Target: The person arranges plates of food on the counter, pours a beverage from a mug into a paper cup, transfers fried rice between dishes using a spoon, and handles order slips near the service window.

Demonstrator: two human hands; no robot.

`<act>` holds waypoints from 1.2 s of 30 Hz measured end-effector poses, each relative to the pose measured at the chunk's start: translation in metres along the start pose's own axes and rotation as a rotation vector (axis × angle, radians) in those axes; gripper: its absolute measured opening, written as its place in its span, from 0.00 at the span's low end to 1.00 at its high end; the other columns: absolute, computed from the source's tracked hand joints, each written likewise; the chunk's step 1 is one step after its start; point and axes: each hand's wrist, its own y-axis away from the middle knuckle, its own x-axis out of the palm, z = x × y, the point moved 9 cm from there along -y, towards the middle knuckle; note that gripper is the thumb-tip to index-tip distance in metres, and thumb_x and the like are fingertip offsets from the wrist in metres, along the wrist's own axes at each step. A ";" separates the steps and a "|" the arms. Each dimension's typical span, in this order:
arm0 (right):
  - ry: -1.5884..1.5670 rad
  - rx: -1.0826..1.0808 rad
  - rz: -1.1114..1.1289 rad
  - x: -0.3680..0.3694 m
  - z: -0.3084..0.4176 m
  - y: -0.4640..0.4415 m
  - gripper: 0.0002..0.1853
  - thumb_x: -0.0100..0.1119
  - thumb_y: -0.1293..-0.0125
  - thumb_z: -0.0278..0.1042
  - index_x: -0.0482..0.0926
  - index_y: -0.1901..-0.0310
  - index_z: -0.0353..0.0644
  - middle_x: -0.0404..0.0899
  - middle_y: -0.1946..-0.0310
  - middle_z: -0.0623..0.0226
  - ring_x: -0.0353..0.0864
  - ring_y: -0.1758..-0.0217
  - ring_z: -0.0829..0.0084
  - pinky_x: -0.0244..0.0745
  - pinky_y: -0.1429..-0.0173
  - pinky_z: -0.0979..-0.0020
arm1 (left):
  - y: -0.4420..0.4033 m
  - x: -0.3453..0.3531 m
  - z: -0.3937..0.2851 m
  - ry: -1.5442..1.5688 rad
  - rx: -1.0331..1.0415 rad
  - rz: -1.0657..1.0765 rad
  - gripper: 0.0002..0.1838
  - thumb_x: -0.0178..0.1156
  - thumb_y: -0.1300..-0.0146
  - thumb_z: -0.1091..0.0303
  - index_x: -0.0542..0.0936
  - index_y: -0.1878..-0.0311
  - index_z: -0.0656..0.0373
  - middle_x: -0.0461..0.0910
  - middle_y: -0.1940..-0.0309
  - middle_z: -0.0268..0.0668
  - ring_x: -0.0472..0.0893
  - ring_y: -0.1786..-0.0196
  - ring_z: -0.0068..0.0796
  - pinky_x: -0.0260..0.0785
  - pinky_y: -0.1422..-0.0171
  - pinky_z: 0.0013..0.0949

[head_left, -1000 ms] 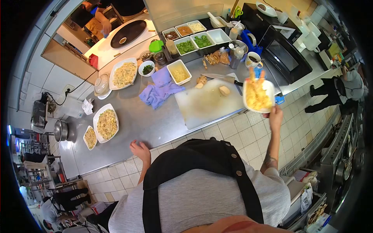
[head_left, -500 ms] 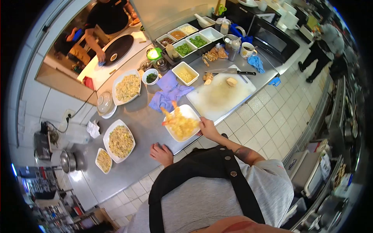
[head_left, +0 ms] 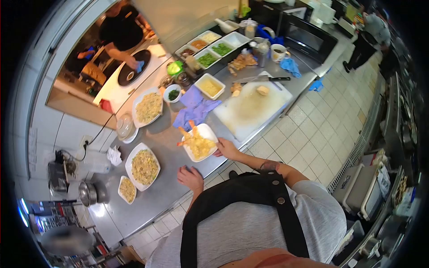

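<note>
My right hand grips the right edge of a white dish at the steel counter's front. Fried shrimp and yellow battered pieces fill the dish. My left hand rests on the counter edge just below the dish, fingers apart, holding nothing. To the left stand a large white bowl of fried rice and a smaller one. Behind the dish lies a crumpled purple cloth, with another rice bowl to its left.
At the right are a cutting board, a knife and a mug. Garnish tubs line the back. Metal bowls sit far left. One person wipes a black platter beyond the opening; another stands at upper right.
My right hand has carried the shrimp dish from the right, past the cutting board, to the counter near my left hand. The person beyond the opening now reaches over the black platter.
</note>
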 end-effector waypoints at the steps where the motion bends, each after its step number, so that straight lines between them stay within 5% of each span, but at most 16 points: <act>1: -0.019 0.064 0.007 -0.005 -0.004 0.006 0.18 0.45 0.30 0.37 0.65 0.50 0.27 0.79 0.70 0.50 0.84 0.71 0.65 0.81 0.70 0.69 | 0.001 0.000 -0.003 0.004 0.014 -0.003 0.20 0.56 0.44 0.62 0.70 0.50 0.61 0.68 0.47 0.47 0.65 0.42 0.48 0.51 0.37 0.50; 7: 0.033 0.258 0.256 -0.097 0.000 0.079 0.22 0.48 0.31 0.46 0.73 0.54 0.30 0.79 0.67 0.53 0.83 0.69 0.66 0.80 0.66 0.68 | 0.011 0.005 0.007 -0.204 -0.074 -0.092 0.21 0.55 0.43 0.59 0.69 0.49 0.61 0.69 0.49 0.46 0.67 0.43 0.46 0.56 0.42 0.50; 12: 0.010 0.352 0.134 -0.255 0.016 0.189 0.23 0.49 0.32 0.50 0.75 0.52 0.35 0.80 0.66 0.58 0.81 0.62 0.70 0.78 0.59 0.70 | 0.095 -0.013 0.040 -0.440 -0.930 -0.389 0.21 0.53 0.41 0.54 0.68 0.51 0.59 0.69 0.52 0.43 0.70 0.47 0.45 0.64 0.50 0.51; 14: 0.049 0.368 0.015 -0.324 0.017 0.224 0.22 0.49 0.32 0.50 0.76 0.50 0.38 0.80 0.64 0.62 0.80 0.61 0.73 0.76 0.58 0.72 | 0.145 -0.001 0.009 -0.541 -1.085 -0.384 0.21 0.52 0.41 0.54 0.68 0.51 0.61 0.70 0.54 0.45 0.73 0.51 0.45 0.68 0.55 0.49; 16: 0.074 0.378 -0.107 -0.378 0.026 0.257 0.22 0.50 0.33 0.50 0.76 0.49 0.41 0.80 0.63 0.66 0.79 0.60 0.76 0.74 0.59 0.73 | 0.177 0.063 -0.024 -0.408 -0.847 -0.135 0.21 0.54 0.44 0.56 0.70 0.54 0.62 0.72 0.60 0.45 0.76 0.61 0.43 0.71 0.62 0.45; 17: 0.078 0.385 -0.174 -0.402 0.032 0.276 0.21 0.50 0.33 0.50 0.76 0.49 0.42 0.80 0.63 0.68 0.79 0.59 0.77 0.74 0.60 0.74 | 0.191 0.108 -0.067 -0.238 -0.606 0.379 0.19 0.51 0.42 0.58 0.73 0.54 0.62 0.74 0.57 0.49 0.77 0.56 0.43 0.72 0.60 0.42; 24: 0.044 0.402 -0.422 -0.502 0.012 0.323 0.20 0.52 0.34 0.49 0.77 0.49 0.42 0.81 0.62 0.68 0.78 0.61 0.77 0.72 0.60 0.76 | 0.306 0.207 -0.275 0.595 -0.753 1.997 0.17 0.49 0.35 0.55 0.77 0.53 0.57 0.80 0.60 0.38 0.81 0.61 0.34 0.76 0.58 0.42; 26: 0.079 0.372 -0.388 -0.511 -0.014 0.311 0.20 0.52 0.33 0.49 0.77 0.50 0.42 0.80 0.63 0.69 0.77 0.63 0.79 0.71 0.62 0.76 | 0.277 0.201 -0.307 0.459 -0.347 2.217 0.17 0.49 0.35 0.57 0.77 0.52 0.56 0.81 0.62 0.39 0.81 0.63 0.35 0.77 0.58 0.40; 28: 0.113 0.370 -0.367 -0.510 -0.018 0.298 0.20 0.52 0.33 0.47 0.77 0.51 0.39 0.80 0.66 0.68 0.76 0.64 0.79 0.71 0.63 0.77 | 0.272 0.221 -0.324 0.397 0.208 2.295 0.15 0.50 0.37 0.60 0.77 0.53 0.58 0.81 0.63 0.41 0.82 0.64 0.35 0.78 0.59 0.39; 29: 0.091 0.361 -0.334 -0.511 -0.028 0.291 0.19 0.52 0.32 0.46 0.77 0.51 0.38 0.80 0.66 0.67 0.76 0.64 0.79 0.71 0.63 0.77 | 0.261 0.221 -0.341 0.321 0.287 2.240 0.14 0.52 0.39 0.61 0.78 0.57 0.59 0.82 0.66 0.41 0.82 0.67 0.35 0.77 0.61 0.39; 33: 0.172 0.328 -0.286 -0.535 -0.067 0.265 0.18 0.52 0.32 0.42 0.78 0.55 0.33 0.80 0.70 0.64 0.77 0.69 0.78 0.71 0.62 0.75 | 0.207 0.195 -0.422 0.082 0.318 1.866 0.08 0.62 0.50 0.68 0.82 0.73 0.64 0.82 0.78 0.41 0.82 0.76 0.32 0.77 0.70 0.36; 36: 0.384 0.354 -0.221 -0.537 -0.047 0.266 0.20 0.50 0.31 0.45 0.79 0.60 0.32 0.80 0.71 0.64 0.77 0.70 0.76 0.71 0.64 0.75 | 0.201 0.173 -0.432 0.083 0.359 1.670 0.06 0.60 0.54 0.71 0.82 0.77 0.64 0.81 0.81 0.42 0.82 0.79 0.32 0.75 0.74 0.34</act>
